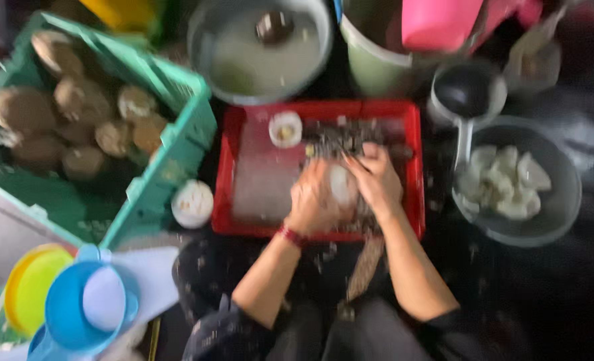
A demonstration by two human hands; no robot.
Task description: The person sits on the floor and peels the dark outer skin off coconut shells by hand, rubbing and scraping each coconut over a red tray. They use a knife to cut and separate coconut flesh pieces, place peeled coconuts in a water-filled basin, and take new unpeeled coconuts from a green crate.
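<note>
Both my hands meet over a red tray point(230, 194) in the middle of the blurred head view. My left hand point(312, 200) cups a round white piece point(341, 185), seemingly peeled coconut flesh, and my right hand point(377, 177) closes on it from the right. Dark shell scraps point(340, 137) lie at the tray's far side beside a white halved piece point(285, 129). A red band circles my left wrist.
A green crate point(177, 127) of brown husked coconuts stands left. A grey bowl point(557, 200) of white pieces sits right, a ladle point(467, 93) behind it. Behind the tray are a metal basin point(260, 53) of cloudy liquid and a green bucket point(370, 60). Blue and yellow containers point(76, 301) are near left.
</note>
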